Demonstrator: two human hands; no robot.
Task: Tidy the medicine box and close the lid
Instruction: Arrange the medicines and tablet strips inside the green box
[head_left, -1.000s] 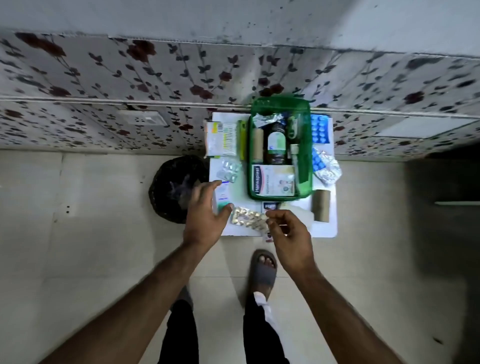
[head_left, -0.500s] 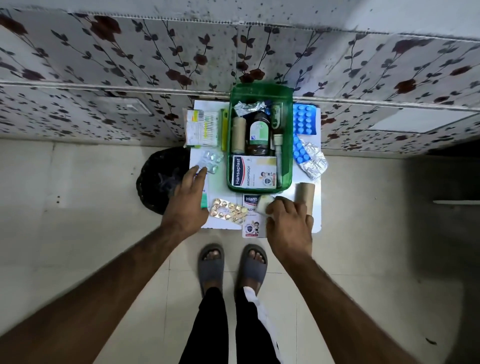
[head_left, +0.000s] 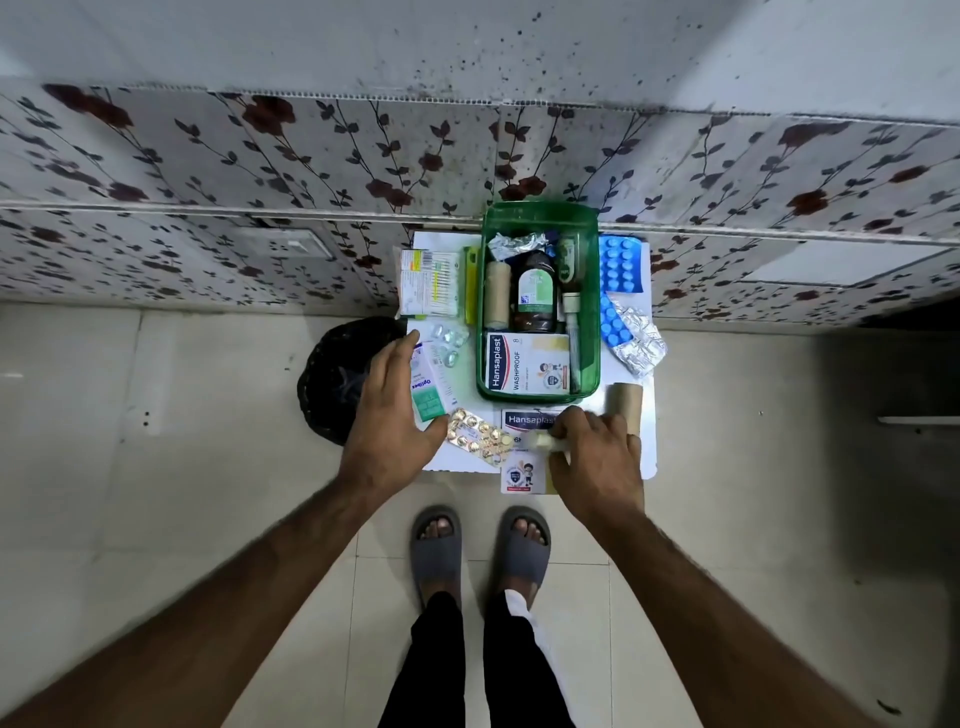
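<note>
The open green medicine box (head_left: 592, 312) stands on a small white table (head_left: 648, 457) by the wall. Inside are a Hansaplast carton (head_left: 524, 364), a brown bottle (head_left: 537, 296) and a bandage roll (head_left: 497, 296). My left hand (head_left: 387, 415) lies over a small green and white carton (head_left: 430, 387) left of the box, thumb under its near end. My right hand (head_left: 597, 457) is closed on a pale cream item (head_left: 543, 441) on top of a second Hansaplast carton (head_left: 522, 421). A gold blister strip (head_left: 478, 436) lies between my hands.
Around the box lie a cotton bud pack (head_left: 428, 283), a clear blister (head_left: 448, 343), blue blister packs (head_left: 621, 265), crumpled foil strips (head_left: 640, 340) and a cardboard tube (head_left: 626, 405). A black bin (head_left: 330, 379) stands left of the table. My feet are below the table's near edge.
My right hand moved from the blister strip to the right and closed on the pale item. My left hand stayed on the small carton. The view shifted closer over the table.
</note>
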